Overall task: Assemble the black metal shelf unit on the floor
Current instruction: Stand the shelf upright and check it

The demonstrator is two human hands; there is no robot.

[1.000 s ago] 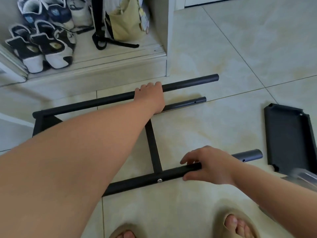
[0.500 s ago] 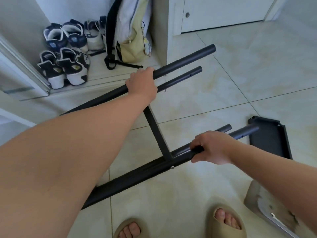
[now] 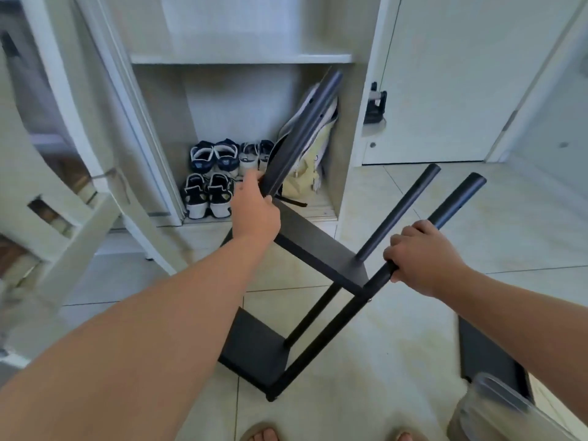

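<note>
left grip (image 3: 254,214): curled round upper-centre post (image 3: 302,132) | right grip (image 3: 420,256): curled round right post (image 3: 458,202) | shelf unit (image 3: 318,251): likely stiff, heavyish, slick paint; best held low on posts

Pale glossy floor tiles (image 3: 445,313) filled the lower frame; an open white cupboard (image 3: 241,58) with shoes (image 3: 206,198) stood upper centre, a white door (image 3: 461,90) upper right.

Left hand (image 3: 254,214), right hand (image 3: 423,259) on frame (image 3: 318,249)

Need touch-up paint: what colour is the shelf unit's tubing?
Black; the tubing shows best in the head view.
</note>
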